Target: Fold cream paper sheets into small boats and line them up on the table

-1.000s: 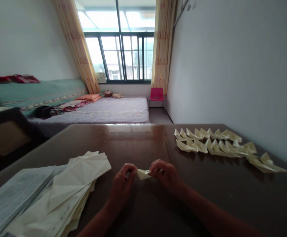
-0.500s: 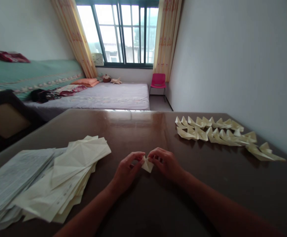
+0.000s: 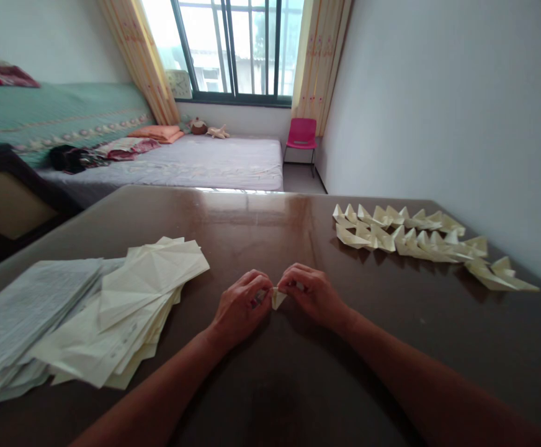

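A small folded piece of cream paper [image 3: 277,300] is held low over the brown table, between my two hands. My left hand [image 3: 243,304] pinches its left side with thumb and fingertips. On the opposite side, my right hand [image 3: 314,294] grips it in a similar pinch. The fingers cover the upper edges, so only a pointed lower part shows. Several finished-looking paper boats [image 3: 414,242] stand in two rows at the right of the table. To the left of my hands lies a stack of creased cream sheets [image 3: 154,279].
A pile of printed sheets [image 3: 33,304] lies at the far left of the glossy table [image 3: 247,236]. Beyond the table are a bed [image 3: 233,164], a pink chair [image 3: 302,133] and a window. A dark-framed chair [image 3: 14,198] stands at the left.
The view has tilted down a little, so everything sits higher in the picture. Both hands keep hold of the folded paper, whose visible part now looks smaller and narrower.
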`<state>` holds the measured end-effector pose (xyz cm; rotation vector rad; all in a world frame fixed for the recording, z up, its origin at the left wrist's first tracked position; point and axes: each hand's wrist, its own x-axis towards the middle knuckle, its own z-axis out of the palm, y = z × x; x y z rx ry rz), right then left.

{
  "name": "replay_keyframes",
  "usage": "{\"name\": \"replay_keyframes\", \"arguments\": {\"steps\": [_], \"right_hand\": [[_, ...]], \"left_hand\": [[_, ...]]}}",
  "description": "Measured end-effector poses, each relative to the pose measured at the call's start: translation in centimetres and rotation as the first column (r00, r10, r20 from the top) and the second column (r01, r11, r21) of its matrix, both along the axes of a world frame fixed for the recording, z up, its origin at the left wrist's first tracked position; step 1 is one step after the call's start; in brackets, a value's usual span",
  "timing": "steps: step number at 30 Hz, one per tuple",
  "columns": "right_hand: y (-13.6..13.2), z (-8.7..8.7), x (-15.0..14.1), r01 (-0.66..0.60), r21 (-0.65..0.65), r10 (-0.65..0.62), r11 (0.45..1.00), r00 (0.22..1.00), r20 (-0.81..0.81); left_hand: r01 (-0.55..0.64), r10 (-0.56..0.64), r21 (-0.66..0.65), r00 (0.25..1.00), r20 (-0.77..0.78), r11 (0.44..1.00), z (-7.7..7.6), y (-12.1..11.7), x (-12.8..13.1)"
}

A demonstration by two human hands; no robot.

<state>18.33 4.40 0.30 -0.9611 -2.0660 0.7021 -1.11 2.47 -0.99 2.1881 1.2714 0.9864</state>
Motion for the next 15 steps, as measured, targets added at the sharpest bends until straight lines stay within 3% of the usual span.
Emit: {"name": "replay_keyframes", "arguments": {"steps": [4, 7, 11, 15], "right_hand": [[0.4, -0.2, 0.1, 0.067, -0.033, -0.069, 0.997, 0.994, -0.089], [1.0, -0.8, 0.3, 0.119, -0.163, -0.156, 0.979, 0.960, -0.233], [1.5, -1.3, 0.2, 0.111, -0.299, -0.223, 0.948, 0.900, -0.374], [1.5, -1.0, -0.4, 0.069, -0.319, -0.219, 0.945, 0.857, -0.466]], "left_hand": [[-0.025, 0.023, 0.016, 0.997, 0.070, 1.000, -0.2, 0.2, 0.0], [-0.080, 0.081, -0.015, 0.976, 0.201, 0.997, -0.3, 0.6, -0.3], [-0.128, 0.175, -0.144, 0.907, 0.384, 0.981, -0.5, 1.4, -0.9], [-0.066, 0.232, -0.304, 0.800, 0.553, 0.950, -0.5, 1.8, -1.1]]}}
